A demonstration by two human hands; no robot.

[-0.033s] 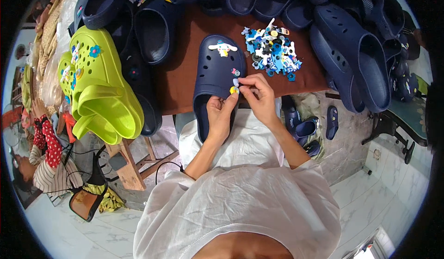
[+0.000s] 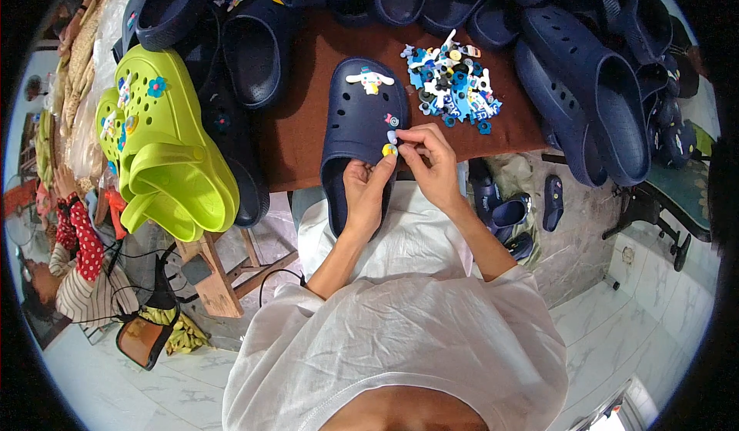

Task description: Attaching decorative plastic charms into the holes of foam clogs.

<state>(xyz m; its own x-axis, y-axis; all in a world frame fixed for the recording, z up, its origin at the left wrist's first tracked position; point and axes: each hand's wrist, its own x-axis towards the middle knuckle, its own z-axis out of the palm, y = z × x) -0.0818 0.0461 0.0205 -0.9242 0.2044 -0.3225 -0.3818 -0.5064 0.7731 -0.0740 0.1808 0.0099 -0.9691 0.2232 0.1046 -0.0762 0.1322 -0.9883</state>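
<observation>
A navy clog (image 2: 333, 127) lies toe away from me on the near edge of the table, its heel jutting toward my lap. My left hand (image 2: 366, 188) is closed on its right side, fingers inside the opening and thumb near a yellow round charm (image 2: 389, 150). With thumb and forefinger my right hand (image 2: 431, 162) pinches a small lilac charm (image 2: 392, 136) against the clog's right side. Above it sits a pink-and-white swirl charm (image 2: 392, 121). A white long-eared character charm (image 2: 370, 82) is on the toe. The holes under my fingertips are hidden.
Mixed blue, white and black charms (image 2: 454, 81) are heaped on the brown tabletop (image 2: 308, 54). Lime-green clogs (image 2: 177, 123) stand at left; navy clogs (image 2: 585, 85) crowd the right and far edges. Another person's dotted sleeve (image 2: 86, 238) shows at far left. A wooden stool (image 2: 219, 285) stands below.
</observation>
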